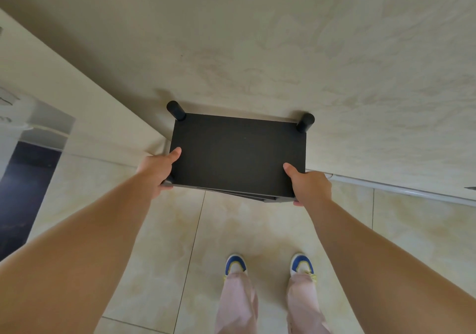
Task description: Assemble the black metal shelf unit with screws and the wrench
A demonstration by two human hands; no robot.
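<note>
1. Right now the black rectangular metal shelf unit (238,154) stands against the cream marbled wall (283,37), its flat top panel facing the camera.
2. Two short black cylindrical posts (176,110) stick up at the far corners of the top, one at the left and one at the right (305,122).
3. At the near left corner, the left hand (157,171) grips the edge, thumb lying on the top panel and fingers curled under the rim.
4. Likewise, the right hand (307,185) grasps the near right corner, thumb on top and fingers wrapped beneath.
5. Below the top panel, edges of lower black shelves show at the near side.
6. Underfoot lies a glossy beige tiled floor (159,269).
7. Standing just behind the unit are two blue-and-white sneakers (235,264), below pale pink trouser legs (238,305).
</note>
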